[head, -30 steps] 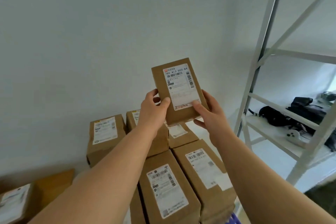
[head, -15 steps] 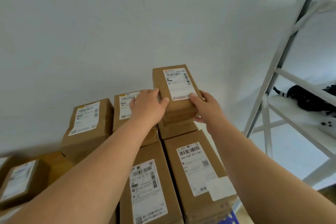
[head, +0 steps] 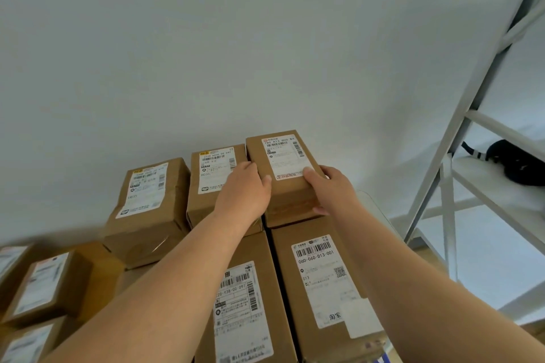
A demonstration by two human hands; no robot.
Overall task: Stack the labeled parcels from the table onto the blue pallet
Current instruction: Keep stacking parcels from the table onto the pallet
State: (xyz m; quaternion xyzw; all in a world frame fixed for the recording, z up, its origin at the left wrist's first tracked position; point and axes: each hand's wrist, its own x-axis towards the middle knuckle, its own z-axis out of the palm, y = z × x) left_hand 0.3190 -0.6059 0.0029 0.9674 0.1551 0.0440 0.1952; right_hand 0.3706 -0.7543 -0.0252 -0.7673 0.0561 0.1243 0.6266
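Observation:
A small brown parcel with a white label lies flat at the back right of the stack, against the wall. My left hand grips its left edge and my right hand grips its right front corner, thumbs on top. Beside it on the left stand two labeled parcels, one partly behind my left hand and another further left. Two long labeled parcels lie in front, one under my left forearm and one between my arms. The blue pallet is hidden except a blue sliver at the bottom.
Several more labeled parcels sit lower at the left. A white metal shelf rack stands at the right, with a dark object on one shelf. The white wall runs right behind the stack.
Both hands have lowered the small parcel from upright in the air down flat onto the back right of the stack. The view has shifted towards the stack.

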